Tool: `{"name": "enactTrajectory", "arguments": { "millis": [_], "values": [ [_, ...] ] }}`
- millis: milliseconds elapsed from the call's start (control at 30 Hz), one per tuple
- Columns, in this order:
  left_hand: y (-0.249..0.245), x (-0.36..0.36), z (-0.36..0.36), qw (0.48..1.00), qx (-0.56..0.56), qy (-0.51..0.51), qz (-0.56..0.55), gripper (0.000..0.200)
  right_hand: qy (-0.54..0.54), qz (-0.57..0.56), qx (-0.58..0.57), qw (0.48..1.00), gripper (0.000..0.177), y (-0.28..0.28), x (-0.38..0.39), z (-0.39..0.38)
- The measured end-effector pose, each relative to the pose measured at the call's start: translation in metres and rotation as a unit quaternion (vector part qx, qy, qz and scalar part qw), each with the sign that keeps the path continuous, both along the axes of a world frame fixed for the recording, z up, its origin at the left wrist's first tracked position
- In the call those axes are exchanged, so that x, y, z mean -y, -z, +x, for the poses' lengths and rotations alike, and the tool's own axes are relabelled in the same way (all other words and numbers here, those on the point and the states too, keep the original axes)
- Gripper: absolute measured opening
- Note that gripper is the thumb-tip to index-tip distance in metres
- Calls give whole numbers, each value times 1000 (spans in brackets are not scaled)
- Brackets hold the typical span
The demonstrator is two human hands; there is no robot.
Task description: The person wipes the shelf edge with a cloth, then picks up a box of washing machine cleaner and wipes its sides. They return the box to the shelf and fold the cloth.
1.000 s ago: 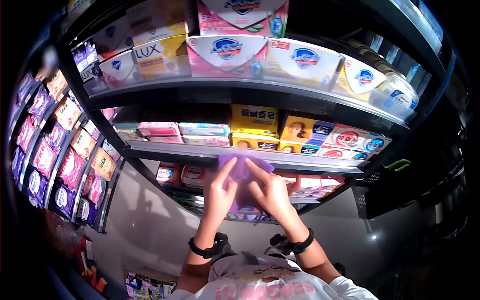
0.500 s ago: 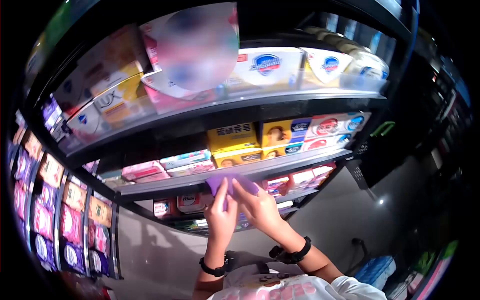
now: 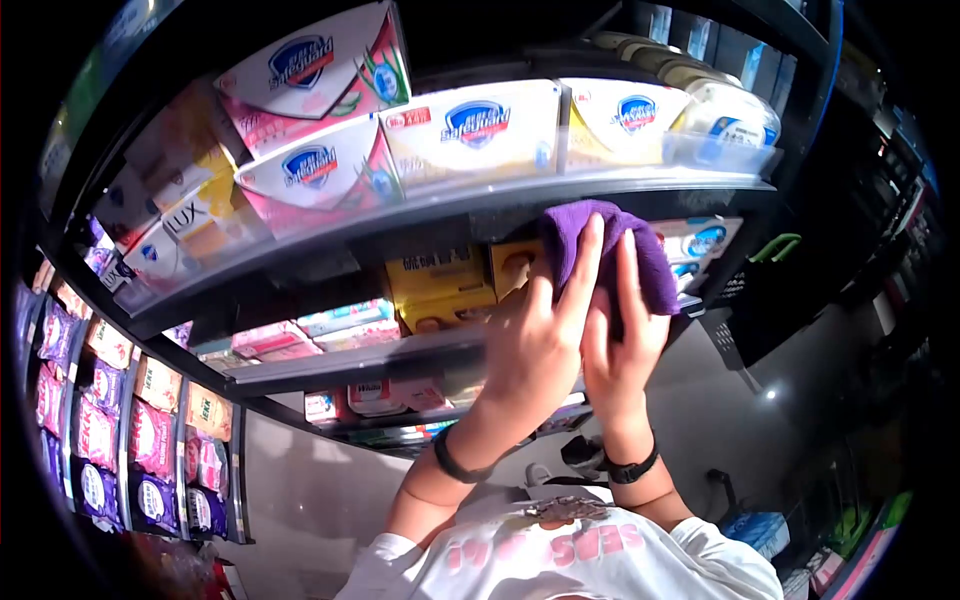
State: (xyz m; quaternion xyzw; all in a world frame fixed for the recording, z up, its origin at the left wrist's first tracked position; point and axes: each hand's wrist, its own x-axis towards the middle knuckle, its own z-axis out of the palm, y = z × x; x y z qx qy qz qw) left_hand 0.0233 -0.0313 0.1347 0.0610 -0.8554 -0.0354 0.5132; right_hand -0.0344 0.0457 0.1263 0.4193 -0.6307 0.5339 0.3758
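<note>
A folded purple cloth (image 3: 650,262) is held up between my two hands, in front of the middle shelf's right part. My left hand (image 3: 540,340) pinches it with fingers stretched along its left side. My right hand (image 3: 625,350) grips its lower right, index finger pointing up over it. Behind the cloth are pink-and-white soap boxes (image 3: 700,238), partly hidden. Yellow soap boxes (image 3: 440,280) stand left of my hands. Above the cloth runs the upper shelf's edge (image 3: 480,198).
Safeguard boxes (image 3: 475,125) and a LUX box (image 3: 205,215) line the upper shelf. White bottles or packs (image 3: 730,120) lie at its right end. Another rack (image 3: 150,440) with bagged goods stands at the left. A blue package (image 3: 758,532) is low at the right.
Both hands have moved up and to the right with the purple cloth, from below the middle shelf's edge to in front of its boxes. The view has shifted slightly.
</note>
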Motion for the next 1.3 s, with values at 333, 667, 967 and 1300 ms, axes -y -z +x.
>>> {"name": "enactTrajectory", "arguments": {
  "millis": [333, 667, 967, 1300],
  "values": [
    [-5, 17, 37, 994, -15, -62, 84, 43, -155, 61, -27, 986, 46, -20, 32, 18],
    [4, -10, -12, 1000, 16, -10, -4, 40, -115, 15, -13, 993, 48, -13, -8, -33],
    [11, 0, -13, 997, -49, -47, -30, 46, -91, 52, 22, 994, 44, -2, -3, -23],
    [1, 32, 49, 985, -55, -162, 0, 43, -199, 110, -14, 974, 52, -15, 55, 39]
  ]
}}
